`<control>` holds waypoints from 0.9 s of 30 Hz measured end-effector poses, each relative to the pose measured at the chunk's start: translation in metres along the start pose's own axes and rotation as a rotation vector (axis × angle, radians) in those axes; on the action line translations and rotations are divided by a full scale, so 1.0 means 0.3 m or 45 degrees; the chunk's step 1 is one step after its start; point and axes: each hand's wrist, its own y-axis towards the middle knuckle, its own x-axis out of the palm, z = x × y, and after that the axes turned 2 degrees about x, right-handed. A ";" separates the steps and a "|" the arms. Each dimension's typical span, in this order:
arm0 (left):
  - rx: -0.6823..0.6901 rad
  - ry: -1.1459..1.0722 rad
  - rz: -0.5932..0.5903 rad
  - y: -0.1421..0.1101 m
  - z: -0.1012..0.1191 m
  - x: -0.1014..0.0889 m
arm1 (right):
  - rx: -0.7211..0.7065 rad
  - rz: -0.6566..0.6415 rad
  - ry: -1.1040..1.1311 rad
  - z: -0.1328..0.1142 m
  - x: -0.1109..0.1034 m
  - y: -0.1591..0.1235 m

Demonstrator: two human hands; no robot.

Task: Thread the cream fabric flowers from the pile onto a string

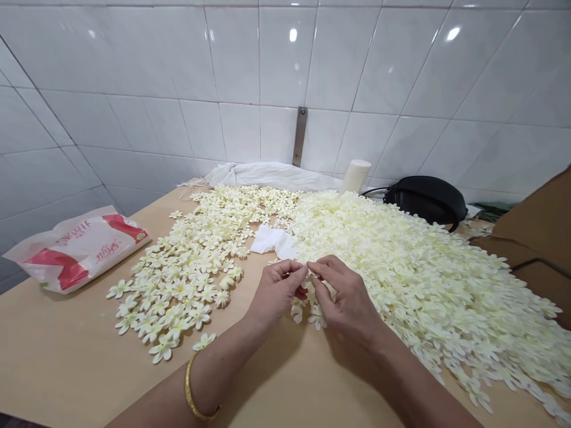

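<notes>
My left hand [276, 291] and my right hand [345, 297] meet above the light wood tabletop [66, 339], their fingertips pinching a small cream artificial flower [307, 274] that is mostly hidden. A dense heap of cream flowers [423, 279] lies against my right hand. A looser spread of the same flowers [187, 273] lies to the left of my left hand. A crumpled white tissue [272, 242] rests between both groups, just beyond my fingers. A gold bangle [191, 386] circles my left wrist.
A red and white printed plastic bag [75, 249] lies at the table's left. Along the white tiled wall [285, 59] are a bunched white cloth [267, 175], a cream cylinder [355, 176] and a black bag [426, 199]. Brown cardboard [535, 238] stands at the right.
</notes>
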 end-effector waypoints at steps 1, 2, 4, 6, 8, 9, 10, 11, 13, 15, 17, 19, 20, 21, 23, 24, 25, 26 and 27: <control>0.010 -0.019 0.003 0.001 0.001 -0.003 | 0.056 -0.014 0.119 -0.002 -0.007 0.003; 0.020 -0.034 0.005 0.001 0.004 -0.005 | 0.120 -0.020 0.230 -0.003 -0.014 0.007; 0.039 -0.061 0.003 -0.001 0.009 -0.006 | 0.255 -0.032 0.424 -0.005 -0.025 0.013; 0.051 -0.062 0.004 -0.005 0.013 -0.003 | 0.404 -0.040 0.580 -0.004 -0.030 0.018; 0.055 -0.024 0.011 -0.008 0.015 0.001 | 0.555 -0.024 0.697 0.000 -0.027 0.021; 0.060 0.004 0.016 -0.010 0.015 0.003 | 0.628 -0.009 0.743 0.002 -0.024 0.022; 0.067 0.034 0.017 -0.012 0.015 0.005 | 0.695 -0.002 0.786 0.004 -0.020 0.023; 0.073 0.064 0.012 -0.014 0.015 0.007 | 0.747 -0.020 0.834 0.006 -0.017 0.024; 0.079 0.115 -0.012 -0.017 0.016 0.010 | 0.806 -0.093 0.936 0.009 -0.013 0.024; 0.075 0.136 -0.034 -0.018 0.016 0.011 | 0.798 -0.105 0.990 0.011 -0.012 0.023; 0.062 0.114 -0.045 -0.016 0.015 0.012 | 0.768 -0.046 0.974 0.012 -0.013 0.021; 0.037 0.063 -0.054 -0.014 0.014 0.011 | 0.734 -0.006 0.902 0.011 -0.014 0.018; 0.018 0.035 -0.061 -0.012 0.014 0.011 | 0.718 -0.003 0.844 0.009 -0.014 0.017; -0.004 0.008 -0.071 -0.011 0.013 0.011 | 0.700 0.002 0.765 0.006 -0.014 0.016; -0.050 -0.028 -0.089 -0.012 0.014 0.014 | 0.653 0.033 0.583 -0.003 -0.012 0.015; -0.075 -0.039 -0.097 -0.013 0.015 0.016 | 0.630 0.051 0.504 -0.008 -0.010 0.015; -0.100 -0.044 -0.103 -0.014 0.015 0.018 | 0.607 0.064 0.445 -0.013 -0.008 0.015; -0.121 -0.048 -0.107 -0.015 0.015 0.019 | 0.587 0.074 0.403 -0.018 -0.006 0.015; -0.135 -0.057 -0.108 -0.016 0.015 0.020 | 0.572 0.079 0.375 -0.022 -0.005 0.015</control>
